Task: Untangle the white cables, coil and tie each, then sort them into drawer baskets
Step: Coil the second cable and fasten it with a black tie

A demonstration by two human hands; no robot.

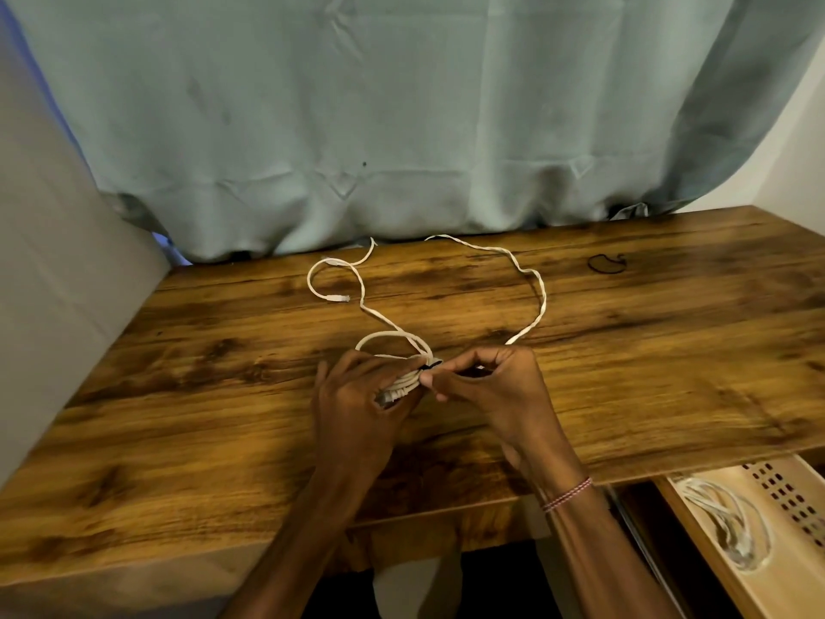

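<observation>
My left hand (357,395) grips a coiled white cable (404,382) just above the wooden desk (223,395), with one loop of the coil standing out behind my fingers. My right hand (486,386) pinches a black tie (431,365) wrapped around the coil's end. A second white cable (542,301) lies loose on the desk behind my hands, running in a wide curve to the back. Another white strand with a connector (339,298) curls at the back centre-left.
A black tie ring (606,264) lies on the desk at the back right. An open drawer at the lower right holds a perforated basket (785,489) with a coiled white cable (732,524) inside. A teal curtain (402,127) hangs behind the desk. A grey panel (67,283) stands left.
</observation>
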